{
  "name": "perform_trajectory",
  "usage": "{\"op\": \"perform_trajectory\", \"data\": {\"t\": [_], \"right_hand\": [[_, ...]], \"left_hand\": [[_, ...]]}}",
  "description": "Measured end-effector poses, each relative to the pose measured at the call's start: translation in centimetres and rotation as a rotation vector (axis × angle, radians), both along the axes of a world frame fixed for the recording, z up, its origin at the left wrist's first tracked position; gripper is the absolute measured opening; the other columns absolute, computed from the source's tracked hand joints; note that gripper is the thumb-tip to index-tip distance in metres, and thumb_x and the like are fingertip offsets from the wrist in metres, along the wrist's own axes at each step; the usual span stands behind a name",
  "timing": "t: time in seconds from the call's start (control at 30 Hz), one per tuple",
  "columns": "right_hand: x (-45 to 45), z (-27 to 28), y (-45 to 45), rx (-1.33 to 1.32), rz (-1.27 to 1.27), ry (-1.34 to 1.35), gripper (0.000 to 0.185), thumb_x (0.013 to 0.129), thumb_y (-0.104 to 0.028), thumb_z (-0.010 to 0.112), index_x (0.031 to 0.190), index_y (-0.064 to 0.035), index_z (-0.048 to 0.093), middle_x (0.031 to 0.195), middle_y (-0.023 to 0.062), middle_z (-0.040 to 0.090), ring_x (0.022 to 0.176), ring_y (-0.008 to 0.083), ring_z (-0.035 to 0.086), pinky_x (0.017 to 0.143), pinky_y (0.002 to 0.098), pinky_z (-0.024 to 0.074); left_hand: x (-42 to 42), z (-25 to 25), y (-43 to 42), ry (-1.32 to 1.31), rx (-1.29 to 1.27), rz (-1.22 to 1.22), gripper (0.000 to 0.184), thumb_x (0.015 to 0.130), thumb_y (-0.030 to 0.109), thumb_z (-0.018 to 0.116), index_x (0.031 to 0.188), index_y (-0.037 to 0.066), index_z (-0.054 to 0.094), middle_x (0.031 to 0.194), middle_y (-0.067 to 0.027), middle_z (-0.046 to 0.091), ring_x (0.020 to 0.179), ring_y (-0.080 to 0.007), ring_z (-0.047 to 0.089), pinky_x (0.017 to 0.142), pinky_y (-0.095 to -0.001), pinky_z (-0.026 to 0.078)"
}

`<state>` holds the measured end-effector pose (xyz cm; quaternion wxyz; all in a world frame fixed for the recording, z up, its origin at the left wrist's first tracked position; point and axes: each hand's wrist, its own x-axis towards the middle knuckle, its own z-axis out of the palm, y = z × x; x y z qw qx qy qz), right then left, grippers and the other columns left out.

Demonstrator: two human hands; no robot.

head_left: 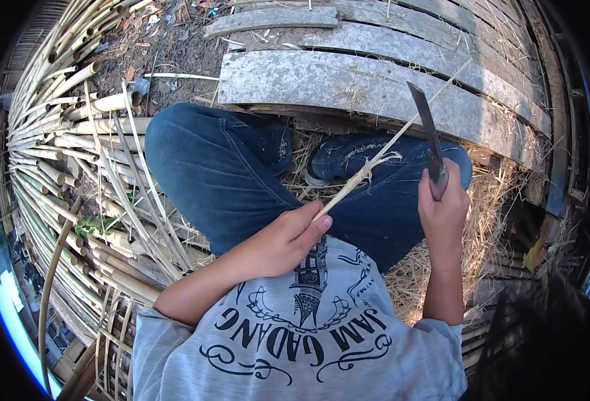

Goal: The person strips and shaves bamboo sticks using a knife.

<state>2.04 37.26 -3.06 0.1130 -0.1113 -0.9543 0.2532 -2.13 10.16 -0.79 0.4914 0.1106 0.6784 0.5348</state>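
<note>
My left hand (295,237) is closed round the near end of a thin bamboo strip (392,140), close to my shirt. The strip slants away to the upper right, over my legs and the plank edge, with curled shavings hanging from its middle. In my right hand (444,204) is a machete (426,117), gripped by its handle. Its dark blade points up and away, beside the strip; whether the two touch I cannot tell. My crossed legs in blue jeans (194,160) lie under both hands.
Weathered wooden planks (288,77) form a low platform in front of me. Many bamboo poles (107,103) are piled on the left, with long split strips (131,194) lying across them. Straw-like shavings (489,214) cover the ground to the right.
</note>
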Motion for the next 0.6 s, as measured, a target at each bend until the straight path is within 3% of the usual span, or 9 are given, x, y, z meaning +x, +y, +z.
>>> {"op": "perform_trajectory", "data": {"t": [0.03,0.07,0.23,0.4,0.47,0.6], "right_hand": [[0.4,0.5,-1.9,0.027,0.147,0.085,0.037,0.076,-0.006,0.076,0.109,-0.0036,0.058,0.075,0.0148,0.064,0.062,0.0336,0.065,0.053,0.0408,0.0506],[0.5,1.0,-3.2,0.055,0.278,0.038,0.044,0.070,-0.006,0.080,0.108,-0.0056,0.058,0.076,0.0126,0.062,0.063,0.0325,0.065,0.055,0.0389,0.0514],[-0.2,-2.2,0.0,0.122,0.123,-0.057,0.033,0.075,-0.009,0.075,0.102,-0.0065,0.056,0.078,0.0125,0.064,0.067,0.0338,0.066,0.057,0.0428,0.0526],[-0.5,-0.2,-2.4,0.107,0.172,-0.065,0.032,0.076,-0.009,0.075,0.102,-0.0056,0.057,0.078,0.0129,0.063,0.067,0.0345,0.066,0.057,0.0429,0.0523],[-0.5,-0.1,-2.8,0.070,0.213,-0.059,0.032,0.076,-0.009,0.076,0.102,-0.0056,0.057,0.076,0.0117,0.062,0.065,0.0335,0.066,0.056,0.0418,0.0523],[-1.5,-2.2,-0.2,0.199,0.170,-0.122,0.030,0.076,-0.010,0.076,0.099,-0.0062,0.057,0.075,0.0102,0.062,0.065,0.0323,0.066,0.055,0.0412,0.0523]], "left_hand": [[-0.4,-0.3,0.5,-0.008,0.040,0.044,0.030,0.107,0.025,0.041,0.095,-0.001,0.046,0.066,-0.0123,0.048,0.060,-0.0199,0.046,0.059,-0.0362,0.041],[-0.9,0.8,1.0,-0.046,0.054,0.046,0.029,0.107,0.026,0.041,0.095,-0.001,0.046,0.066,-0.0083,0.046,0.061,-0.0153,0.043,0.059,-0.0343,0.041],[-0.8,0.7,0.4,-0.138,0.048,0.040,0.028,0.108,0.026,0.041,0.095,0.001,0.046,0.067,-0.0028,0.043,0.063,-0.0118,0.041,0.059,-0.0316,0.040],[-0.7,0.0,0.0,-0.247,0.106,0.107,0.028,0.108,0.027,0.041,0.095,0.002,0.046,0.069,0.0014,0.042,0.063,-0.0087,0.040,0.058,-0.0277,0.039],[-0.6,0.4,0.0,-0.279,0.127,0.122,0.025,0.108,0.031,0.040,0.099,0.009,0.044,0.068,0.0055,0.038,0.054,-0.0028,0.032,0.045,-0.0203,0.028],[-0.9,-0.6,-0.2,-0.165,0.104,0.125,0.023,0.108,0.030,0.040,0.100,0.009,0.044,0.068,0.0057,0.038,0.054,-0.0024,0.031,0.045,-0.0200,0.027]]}}
